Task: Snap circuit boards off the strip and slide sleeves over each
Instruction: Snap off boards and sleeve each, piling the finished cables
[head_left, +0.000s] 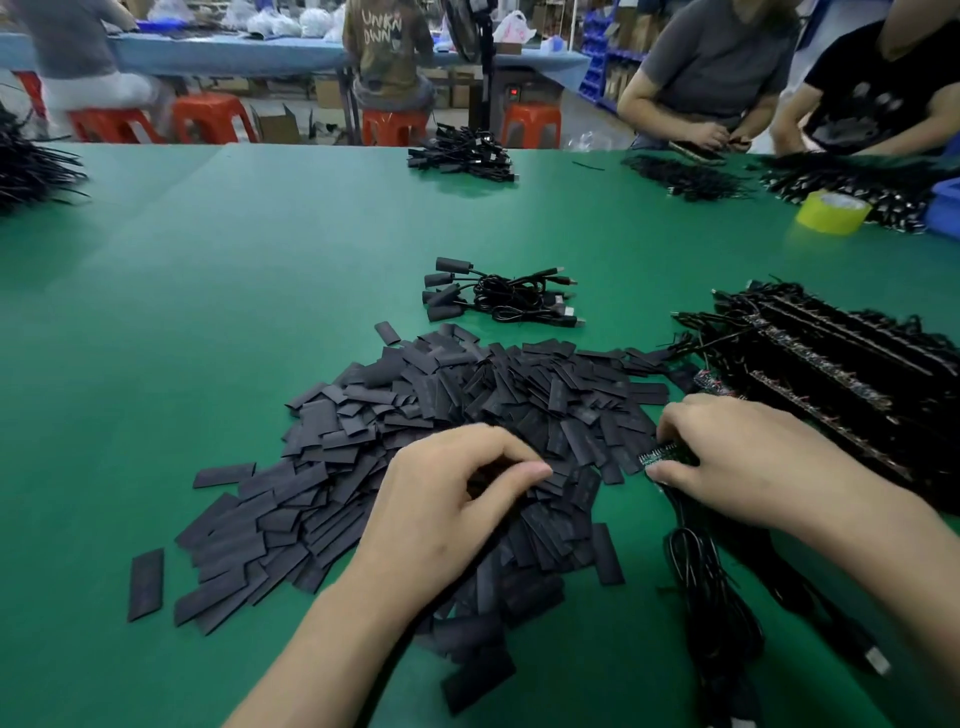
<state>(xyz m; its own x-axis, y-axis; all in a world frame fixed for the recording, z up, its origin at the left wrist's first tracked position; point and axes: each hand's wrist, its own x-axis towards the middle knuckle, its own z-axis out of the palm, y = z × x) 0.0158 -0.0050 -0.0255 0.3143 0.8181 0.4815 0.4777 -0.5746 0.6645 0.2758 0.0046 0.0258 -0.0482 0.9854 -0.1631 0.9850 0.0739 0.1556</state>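
Your right hand (753, 462) pinched a small board (662, 453) between thumb and fingertips. Its thin green edge, lined with tiny parts, poked out to the left of the grip. A glossy black cable (711, 597) ran from under that hand toward you, looping loosely on the mat (208, 312).

Your left hand (447, 499) lay curled on the sleeves (467, 405), fingers bent down into the heap and thumb stretched flat toward the board. You could not tell whether it had caught a sleeve (the fingertips were tucked out of sight under the hand).

The sleeves were flat, matte black rectangles, heaped loosely under and beyond the left hand and reaching across to the right-hand grip. Strays lay scattered to the left on the smooth green mat.

Just right of the right hand and beyond it lay the strips (841, 364). They were long and narrow, stacked side by side, speckled with small parts and bristling with thin black wires.

Beyond the heap, well apart from both grips, sat a bundle (498, 299) of coiled black leads, with rounded sleeved ends to the left and metal plugs to the right. Far beyond the right hand stood a roll of yellow-green tape (832, 212).
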